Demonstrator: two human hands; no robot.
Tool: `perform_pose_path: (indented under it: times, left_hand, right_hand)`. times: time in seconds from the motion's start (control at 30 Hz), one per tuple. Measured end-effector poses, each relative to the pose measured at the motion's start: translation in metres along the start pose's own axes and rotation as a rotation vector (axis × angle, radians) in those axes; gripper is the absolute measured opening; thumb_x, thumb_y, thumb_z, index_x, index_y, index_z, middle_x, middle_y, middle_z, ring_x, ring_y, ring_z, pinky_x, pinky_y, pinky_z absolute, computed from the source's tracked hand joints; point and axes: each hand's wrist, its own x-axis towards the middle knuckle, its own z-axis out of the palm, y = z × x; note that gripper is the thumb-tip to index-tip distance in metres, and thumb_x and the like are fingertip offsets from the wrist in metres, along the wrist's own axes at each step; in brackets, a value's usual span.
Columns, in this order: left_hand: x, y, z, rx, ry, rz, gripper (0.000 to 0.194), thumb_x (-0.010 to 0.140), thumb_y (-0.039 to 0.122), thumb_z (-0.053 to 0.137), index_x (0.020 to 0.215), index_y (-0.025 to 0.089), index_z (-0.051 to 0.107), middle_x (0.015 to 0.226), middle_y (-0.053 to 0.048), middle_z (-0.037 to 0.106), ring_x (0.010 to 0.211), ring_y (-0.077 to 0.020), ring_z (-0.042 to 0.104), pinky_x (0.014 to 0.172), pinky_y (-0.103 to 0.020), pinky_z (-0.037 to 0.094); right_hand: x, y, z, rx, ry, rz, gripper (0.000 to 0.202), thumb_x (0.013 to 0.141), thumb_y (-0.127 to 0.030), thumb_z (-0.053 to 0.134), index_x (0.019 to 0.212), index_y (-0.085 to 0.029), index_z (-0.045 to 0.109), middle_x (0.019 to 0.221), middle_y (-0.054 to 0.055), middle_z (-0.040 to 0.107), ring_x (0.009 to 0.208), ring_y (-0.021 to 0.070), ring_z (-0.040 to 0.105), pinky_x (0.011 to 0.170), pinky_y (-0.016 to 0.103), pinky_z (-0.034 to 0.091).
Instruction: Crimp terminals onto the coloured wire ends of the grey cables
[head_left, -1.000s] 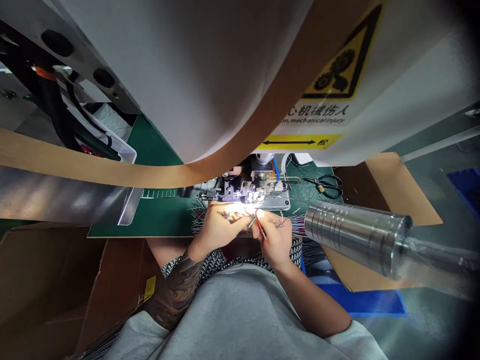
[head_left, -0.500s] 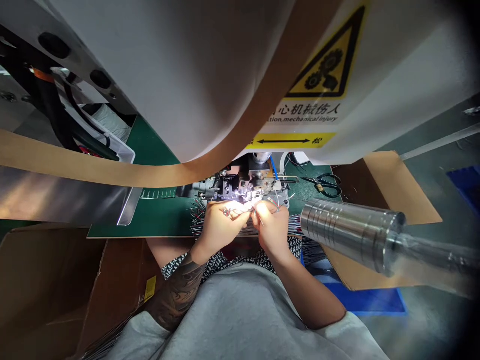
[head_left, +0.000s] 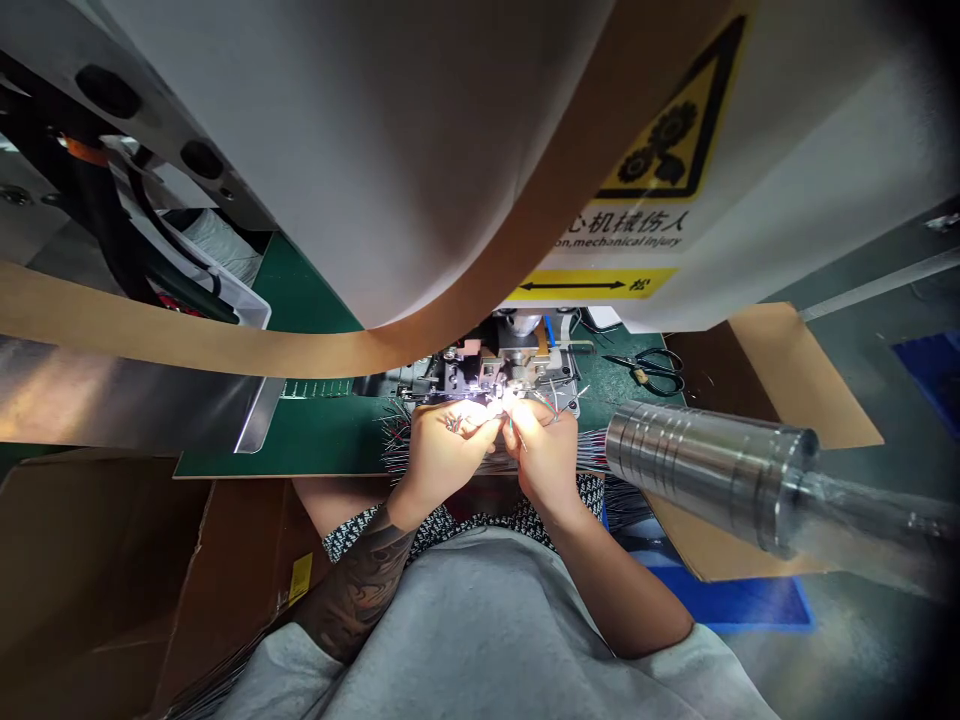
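Note:
Both hands meet close together at the lit working head of a crimping machine (head_left: 517, 350). My left hand (head_left: 446, 450) is closed, with thin wires (head_left: 454, 424) showing between its fingers. Thumb and forefinger of my right hand (head_left: 546, 455) are pinched on thin wires, whose loose ends (head_left: 564, 392) stick out past the knuckles. Bright light washes out the fingertips, so the wire tips there cannot be made out. Under and beside the hands lies a bundle of wires (head_left: 592, 449) across the front of the green table (head_left: 322, 440).
Black-handled scissors (head_left: 660, 372) lie right of the machine. A metal cylinder (head_left: 705, 475) juts in from the right. A brown paper strip (head_left: 300, 352) curves across in front of the white machine cover (head_left: 420, 150). Cardboard boxes (head_left: 802, 380) stand on both sides, a blue tray (head_left: 739, 600) low at right.
Both hands stay almost in place at the machine head, still pinching the wires. The paper strip and the cover's warning label have shifted slightly in view.

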Motion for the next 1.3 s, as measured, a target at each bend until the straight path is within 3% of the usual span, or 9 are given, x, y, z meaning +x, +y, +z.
perform_pose_path:
  times: [0.2, 0.33, 0.47, 0.63, 0.8, 0.9, 1.1, 1.2, 1.3]
  left_hand:
    - [0.004, -0.001, -0.009, -0.087, -0.096, -0.025, 0.024, 0.09, 0.023, 0.077, 0.067, 0.019, 0.073, 0.067, -0.001, 0.076, 0.058, -0.0177, 0.068, 0.061, -0.03, 0.052]
    - [0.006, 0.001, -0.019, -0.112, -0.157, 0.053, 0.027, 0.09, 0.019, 0.076, 0.063, 0.018, 0.069, 0.065, 0.0, 0.073, 0.056, -0.0155, 0.064, 0.057, -0.028, 0.048]
    - [0.003, 0.003, -0.025, -0.089, -0.212, 0.187, 0.027, 0.089, 0.006, 0.073, 0.065, 0.018, 0.072, 0.067, 0.004, 0.075, 0.061, -0.0125, 0.07, 0.065, -0.024, 0.053]
    - [-0.003, 0.005, -0.031, -0.072, -0.202, 0.276, 0.025, 0.088, 0.001, 0.076, 0.07, 0.019, 0.074, 0.073, 0.004, 0.077, 0.065, -0.0122, 0.073, 0.068, -0.024, 0.055]
    - [-0.006, 0.007, -0.033, -0.069, -0.187, 0.337, 0.025, 0.091, 0.003, 0.081, 0.072, 0.019, 0.073, 0.073, 0.004, 0.076, 0.062, -0.0111, 0.069, 0.064, -0.024, 0.053]
    - [-0.01, 0.007, -0.034, -0.099, -0.144, 0.378, 0.019, 0.092, 0.004, 0.084, 0.082, 0.019, 0.075, 0.081, 0.005, 0.079, 0.071, -0.0105, 0.074, 0.072, -0.021, 0.057]
    - [-0.023, 0.005, -0.05, 0.11, -0.177, 0.358, 0.012, 0.101, 0.015, 0.079, 0.111, 0.021, 0.076, 0.106, -0.003, 0.077, 0.096, -0.0166, 0.074, 0.088, -0.03, 0.058]
    - [-0.027, 0.004, -0.06, 0.276, -0.192, 0.286, 0.013, 0.104, 0.02, 0.075, 0.117, 0.02, 0.075, 0.096, -0.002, 0.068, 0.084, -0.016, 0.066, 0.078, -0.031, 0.053]
    - [-0.028, 0.004, -0.063, 0.232, -0.191, 0.216, 0.009, 0.102, 0.019, 0.075, 0.111, 0.02, 0.075, 0.077, 0.004, 0.056, 0.069, -0.0127, 0.057, 0.07, -0.028, 0.048]
  right_hand:
    - [-0.004, -0.006, 0.001, -0.029, -0.072, 0.025, 0.063, 0.107, -0.049, 0.063, 0.054, -0.021, 0.043, 0.05, -0.002, 0.035, 0.051, 0.0114, 0.03, 0.057, 0.031, 0.033]
    - [-0.011, -0.012, -0.002, -0.024, -0.111, -0.034, 0.059, 0.105, -0.045, 0.067, 0.055, -0.02, 0.049, 0.054, -0.001, 0.043, 0.054, 0.0109, 0.038, 0.06, 0.029, 0.039]
    - [-0.018, -0.015, -0.003, 0.008, -0.146, 0.005, 0.051, 0.097, -0.042, 0.074, 0.058, -0.019, 0.051, 0.058, -0.002, 0.049, 0.056, 0.0107, 0.044, 0.057, 0.027, 0.037]
    - [-0.024, -0.013, -0.008, -0.051, -0.142, 0.022, 0.042, 0.098, -0.04, 0.068, 0.063, -0.019, 0.059, 0.055, -0.003, 0.051, 0.051, 0.009, 0.039, 0.052, 0.027, 0.028]
    - [-0.025, -0.014, -0.011, -0.115, -0.155, -0.054, 0.045, 0.098, -0.036, 0.068, 0.056, -0.019, 0.057, 0.053, -0.002, 0.053, 0.051, 0.0096, 0.044, 0.054, 0.027, 0.031]
    - [-0.026, -0.013, -0.011, -0.126, -0.165, -0.091, 0.048, 0.101, -0.04, 0.068, 0.059, -0.019, 0.058, 0.055, -0.002, 0.055, 0.052, 0.0097, 0.045, 0.056, 0.028, 0.033]
    - [-0.029, -0.009, -0.018, -0.164, -0.151, -0.163, 0.048, 0.106, -0.035, 0.067, 0.062, -0.019, 0.059, 0.058, -0.003, 0.057, 0.057, 0.0103, 0.05, 0.062, 0.029, 0.037]
    - [-0.029, -0.007, -0.021, -0.159, -0.148, -0.177, 0.046, 0.108, -0.037, 0.066, 0.066, -0.019, 0.063, 0.059, -0.003, 0.056, 0.057, 0.0106, 0.05, 0.062, 0.03, 0.038]
    - [-0.028, 0.0, -0.023, -0.118, -0.141, -0.196, 0.041, 0.111, -0.039, 0.064, 0.075, -0.02, 0.069, 0.063, -0.003, 0.056, 0.06, 0.0123, 0.051, 0.065, 0.03, 0.043]
